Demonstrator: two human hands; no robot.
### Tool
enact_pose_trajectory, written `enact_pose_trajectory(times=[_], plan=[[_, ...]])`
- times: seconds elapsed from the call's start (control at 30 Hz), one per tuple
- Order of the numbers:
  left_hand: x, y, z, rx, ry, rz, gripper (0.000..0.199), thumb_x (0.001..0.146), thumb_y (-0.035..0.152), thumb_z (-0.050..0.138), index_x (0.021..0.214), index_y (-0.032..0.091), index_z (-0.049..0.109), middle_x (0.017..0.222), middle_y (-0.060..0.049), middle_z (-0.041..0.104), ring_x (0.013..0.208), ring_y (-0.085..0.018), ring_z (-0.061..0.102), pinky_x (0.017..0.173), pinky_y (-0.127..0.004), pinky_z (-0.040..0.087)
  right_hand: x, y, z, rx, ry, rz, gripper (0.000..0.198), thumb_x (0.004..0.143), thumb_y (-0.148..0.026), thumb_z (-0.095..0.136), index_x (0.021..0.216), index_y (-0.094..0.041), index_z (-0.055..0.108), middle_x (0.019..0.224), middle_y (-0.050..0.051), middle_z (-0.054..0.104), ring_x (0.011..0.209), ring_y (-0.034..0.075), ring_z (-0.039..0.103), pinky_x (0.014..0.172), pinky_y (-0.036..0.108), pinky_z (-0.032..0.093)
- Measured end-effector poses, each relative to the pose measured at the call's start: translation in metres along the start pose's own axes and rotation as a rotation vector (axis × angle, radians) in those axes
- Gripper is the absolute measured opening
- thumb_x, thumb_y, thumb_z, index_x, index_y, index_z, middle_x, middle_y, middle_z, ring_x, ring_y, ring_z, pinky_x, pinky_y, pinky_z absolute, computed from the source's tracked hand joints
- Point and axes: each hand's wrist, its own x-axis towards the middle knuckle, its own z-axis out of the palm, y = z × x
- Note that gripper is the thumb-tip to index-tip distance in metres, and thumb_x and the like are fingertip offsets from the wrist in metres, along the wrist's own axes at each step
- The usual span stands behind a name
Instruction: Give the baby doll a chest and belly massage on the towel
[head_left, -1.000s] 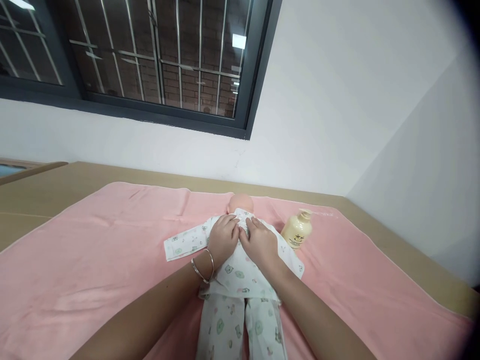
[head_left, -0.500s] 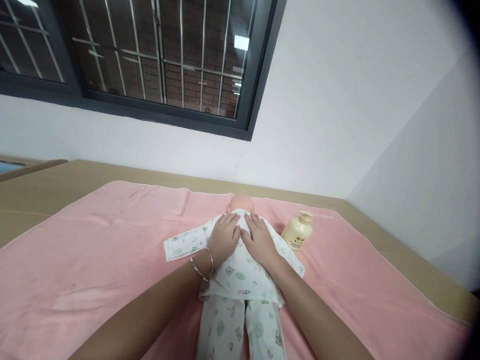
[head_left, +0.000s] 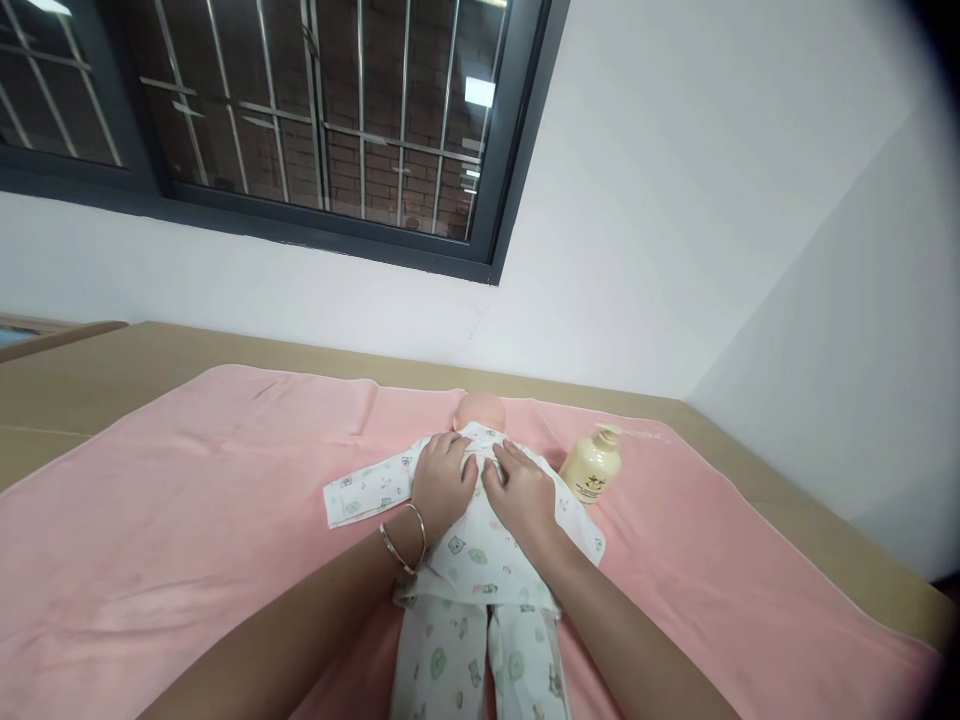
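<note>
A baby doll lies stretched out with its bald head at the far end, no face showing. It wears a white printed shirt and matching trousers. My left hand, with a silver bangle at the wrist, rests on the upper left of the shirt. Beside it, my right hand lies on the upper right. Both palms are down with the fingers a little bent and apart, thumbs near each other at the middle. Small creases show in the cloth between the fingertips.
A pale yellow pump bottle stands to the right of the doll. Under everything is a pink blanket on a tan surface. Behind it are a white wall and a dark-framed barred window.
Both hands have slid slightly down the shirt, away from the doll's head. Their fingers are more bent, and the cloth between them has creased. The doll and bottle stay in place.
</note>
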Motion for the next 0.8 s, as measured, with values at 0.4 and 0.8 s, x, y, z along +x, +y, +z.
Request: enact_pose_trajectory(times=[0.4, 0.8], plan=[[0.001, -0.012, 0.01, -0.009, -0.136, -0.009, 0.038, 0.092, 0.025, 0.043, 0.128, 0.017, 0.054, 0.133, -0.011, 0.059, 0.128, -0.027, 0.049, 0.111, -0.053, 0.034, 0.015, 0.018, 0.008, 0.074, -0.203, -0.103, 0.05, 0.097, -0.033, 0.037, 0.143, -0.016, 0.043, 0.151, 0.011, 0.038, 0.142, 0.024, 0.03, 0.117, 0.049, 0.018], [-0.002, -0.003, 0.005, 0.044, -0.009, 0.212, 0.032, 0.094, 0.016, 0.036, 0.111, 0.015, 0.063, 0.113, -0.014, 0.067, 0.112, -0.025, 0.06, 0.101, -0.049, 0.048, 0.007, 0.011, 0.004, 0.019, -0.038, -0.172, 0.04, 0.095, -0.03, 0.041, 0.127, -0.018, 0.061, 0.134, 0.008, 0.059, 0.129, 0.022, 0.05, 0.109, 0.036, 0.038]])
